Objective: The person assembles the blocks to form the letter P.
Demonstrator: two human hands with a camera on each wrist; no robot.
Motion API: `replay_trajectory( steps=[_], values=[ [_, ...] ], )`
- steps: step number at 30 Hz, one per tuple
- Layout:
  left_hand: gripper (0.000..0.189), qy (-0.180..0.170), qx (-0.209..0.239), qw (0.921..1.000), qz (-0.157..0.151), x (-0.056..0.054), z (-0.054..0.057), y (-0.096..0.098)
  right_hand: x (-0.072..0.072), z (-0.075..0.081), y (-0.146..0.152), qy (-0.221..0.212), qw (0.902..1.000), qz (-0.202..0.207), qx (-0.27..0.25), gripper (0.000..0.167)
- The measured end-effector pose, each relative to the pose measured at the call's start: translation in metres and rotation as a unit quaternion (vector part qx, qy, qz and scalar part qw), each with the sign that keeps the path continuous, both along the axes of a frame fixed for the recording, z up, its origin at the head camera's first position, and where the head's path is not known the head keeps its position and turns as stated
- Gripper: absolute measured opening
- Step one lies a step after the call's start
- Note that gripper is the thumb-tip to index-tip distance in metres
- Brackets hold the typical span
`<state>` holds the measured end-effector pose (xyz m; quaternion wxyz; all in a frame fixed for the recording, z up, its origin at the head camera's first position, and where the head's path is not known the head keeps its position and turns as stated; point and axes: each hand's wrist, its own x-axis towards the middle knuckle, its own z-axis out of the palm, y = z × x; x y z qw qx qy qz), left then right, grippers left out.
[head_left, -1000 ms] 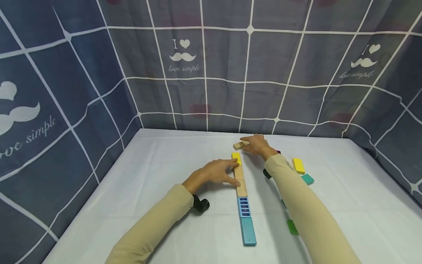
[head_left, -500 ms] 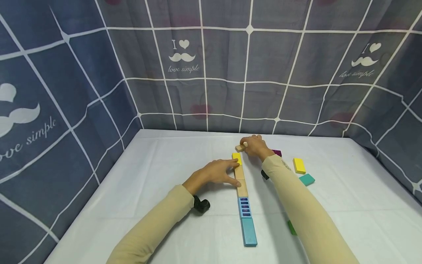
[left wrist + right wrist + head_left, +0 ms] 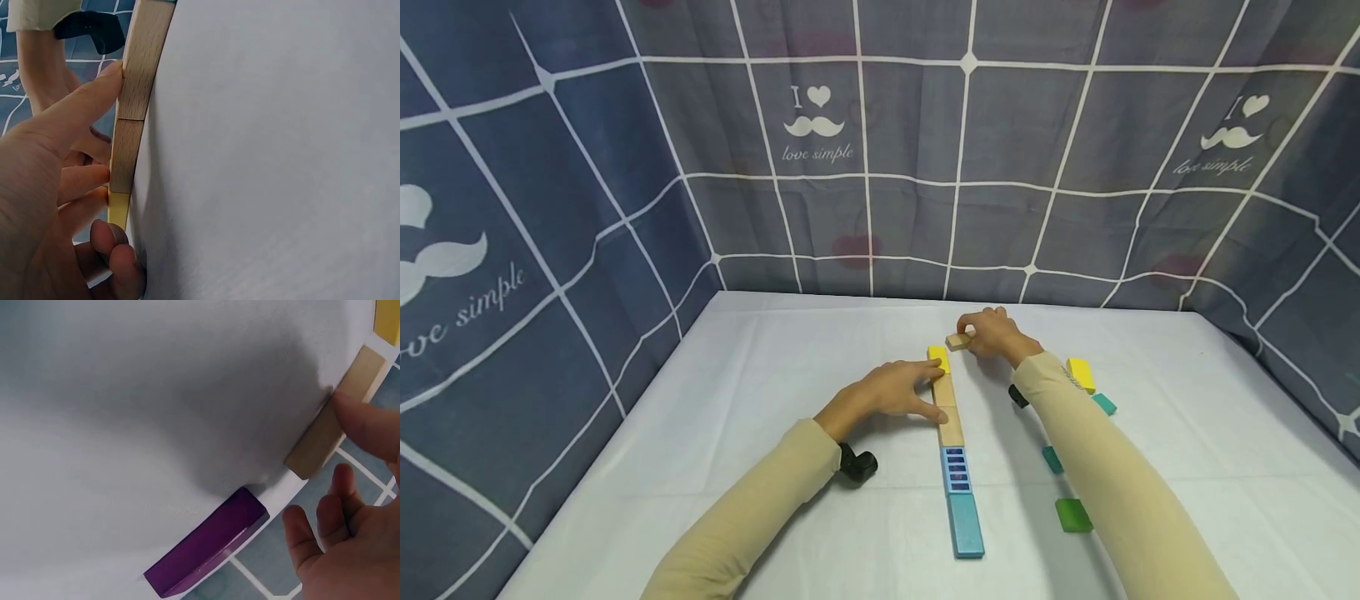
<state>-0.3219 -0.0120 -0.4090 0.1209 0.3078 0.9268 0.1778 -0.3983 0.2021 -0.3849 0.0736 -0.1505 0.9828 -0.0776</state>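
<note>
A straight row of flat blocks runs along the table: a yellow block [image 3: 937, 354] at the far end, two plain wooden blocks [image 3: 951, 429], a light-blue block with dark printed panels [image 3: 956, 471] and a blue-teal block [image 3: 965, 527]. My left hand [image 3: 897, 389] rests on the far part of this row, thumb on wood and fingers spread toward the yellow end. Just beyond it, my right hand [image 3: 997, 335] pinches a loose wooden block [image 3: 334, 415], thumb on its face in the right wrist view. Near those fingers lies a purple block [image 3: 206, 544], hidden in the head view.
Right of the row lie another yellow block [image 3: 1081, 375], a teal block [image 3: 1105, 404], a smaller-looking teal piece [image 3: 1052, 460] and a green block [image 3: 1073, 515], some partly behind my right sleeve. A dark gridded curtain [image 3: 910, 225] rises behind the white table [image 3: 790, 333].
My right hand has shifted slightly right with the loose wooden block, toward the row's far end. The purple block has gone out of sight in the head view. The left hand stays still.
</note>
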Motion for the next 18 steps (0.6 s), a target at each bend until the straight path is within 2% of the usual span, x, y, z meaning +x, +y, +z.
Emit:
replay_trajectory(
  steps=[7, 18],
  values=[
    [0.083, 0.000, 0.000, 1.0000, -0.001, -0.001, 0.001, 0.000, 0.005, 0.003, 0.002, -0.016, 0.9995, 0.017, -0.022, 0.034],
    [0.084, 0.000, 0.004, 1.0000, 0.000, 0.000, 0.000, 0.000, 0.011, -0.001, 0.003, -0.004, 0.9991, 0.026, -0.031, 0.032]
  ],
)
